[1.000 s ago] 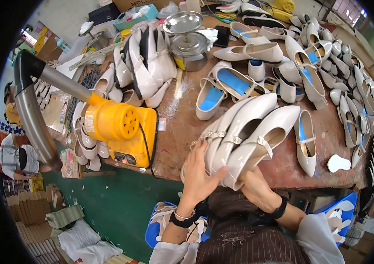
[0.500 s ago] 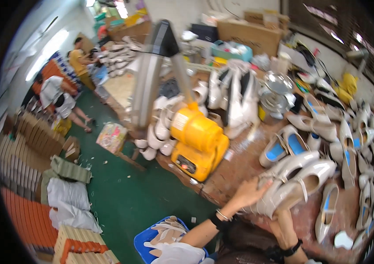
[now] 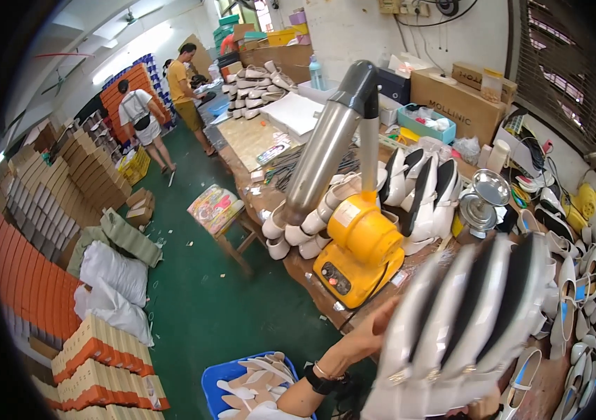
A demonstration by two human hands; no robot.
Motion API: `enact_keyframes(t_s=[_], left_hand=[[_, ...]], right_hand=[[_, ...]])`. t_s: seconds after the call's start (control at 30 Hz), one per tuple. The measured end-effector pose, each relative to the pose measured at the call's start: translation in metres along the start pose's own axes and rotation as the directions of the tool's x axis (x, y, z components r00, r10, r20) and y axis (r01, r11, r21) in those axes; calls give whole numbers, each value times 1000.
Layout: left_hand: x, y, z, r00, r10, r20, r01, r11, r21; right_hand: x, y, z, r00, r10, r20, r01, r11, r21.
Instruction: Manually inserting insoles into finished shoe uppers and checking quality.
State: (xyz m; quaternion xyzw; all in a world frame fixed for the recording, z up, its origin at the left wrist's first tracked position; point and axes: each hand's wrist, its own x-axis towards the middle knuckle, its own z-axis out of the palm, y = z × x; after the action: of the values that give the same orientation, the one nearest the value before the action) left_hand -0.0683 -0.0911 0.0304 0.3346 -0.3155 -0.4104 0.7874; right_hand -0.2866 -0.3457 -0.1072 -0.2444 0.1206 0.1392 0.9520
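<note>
A row of several shiny pale shoes (image 3: pixel 462 315), pressed side by side, is lifted in front of me with black soles showing; it is smeared by motion. At its left side my left hand (image 3: pixel 368 336) is closed on the shoes, fingers partly hidden behind them. Below the row, my right hand (image 3: pixel 486 404) shows only in part and supports the near end. A yellow hot-air blower (image 3: pixel 357 245) with a bent metal pipe (image 3: pixel 322 154) stands on the table left of the shoes. Just beyond them is a metal pot with a dish (image 3: pixel 479 210).
More pale shoes (image 3: pixel 592 287) crowd the table's right side, and others (image 3: pixel 420 189) stand behind the blower. A blue bin (image 3: pixel 214 385) of cut pieces sits on the floor at lower left. A stool (image 3: pixel 217 210) and two people (image 3: pixel 140 115) are farther off.
The shoes have been raised off the table and turned so that their black soles show. Both hands moved with them. My view has tilted up, showing more of the room.
</note>
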Motion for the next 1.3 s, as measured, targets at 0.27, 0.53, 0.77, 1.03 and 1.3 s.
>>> enact_keyframes(t_s=[0.27,0.53,0.77,1.03,1.3], left_hand=[[-146,-28,-46,764,142,-630,-41,984,173],[-155,4,-55,458,274,-846,-438,897,53],[-132,29,-112,376,427,-822,-524,830,191],[-50,50,-138,343,426,-837,-459,854,246],[-12,70,-133,321,433,-842,-530,819,219]], right_hand=[[150,52,150,793,411,450,-504,858,104],[185,52,215,868,492,-68,-489,871,52],[86,-34,167,972,118,-202,-107,992,65],[2,-82,115,843,-322,-432,364,931,17],[-4,-93,105,702,-442,-558,405,893,-198]])
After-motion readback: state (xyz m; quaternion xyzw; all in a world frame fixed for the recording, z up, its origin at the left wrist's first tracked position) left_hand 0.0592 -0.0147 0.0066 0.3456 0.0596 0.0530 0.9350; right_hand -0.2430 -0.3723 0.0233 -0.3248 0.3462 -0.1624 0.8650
